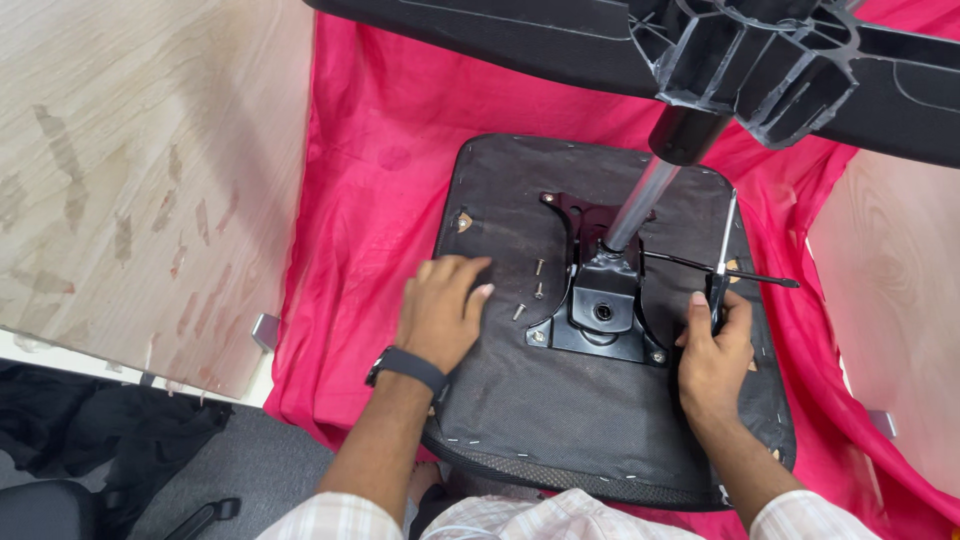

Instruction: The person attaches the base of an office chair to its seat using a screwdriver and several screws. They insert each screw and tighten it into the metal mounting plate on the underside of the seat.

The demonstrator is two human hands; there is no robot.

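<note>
Kneeling over an upturned office chair seat (600, 430), a person works at the black metal mechanism plate (600, 310) bolted to its underside, the left hand (440, 310) resting palm-down and loosely curled on the dark fabric, holding nothing, its fingertips just beside three loose screws (530, 290) that lie on the seat bottom to the left of the plate. A black wristband (408, 367) circles that wrist. Those screws look the likeliest casualty: the seat is slightly domed, and a nudge from the fingers or a shift of the chair could send them rolling off into the folds of the red cloth (370, 150), where small dark fasteners would be hard to find. At centre, the chrome gas cylinder (640, 205) rises from the plate to the black star-shaped base (760, 60), which hangs top-heavy over the work; if the seat tips, the base could swing down toward the hands. To the right, the right hand (715, 350) is closed around the dark handle of a screwdriver (722, 265), its shaft pointing up and away from the plate; a slip off a screw head could gouge the fabric or jab the other hand. A thin black lever (730, 272) juts from the mechanism, crossing behind the tool. The seat lies on the red cloth spread between two pale wood-grain tabletop panels (140, 170), the left one streaked with smudges. Grey carpet (270, 460) and dark fabric heaped at lower left show the floor.
</note>
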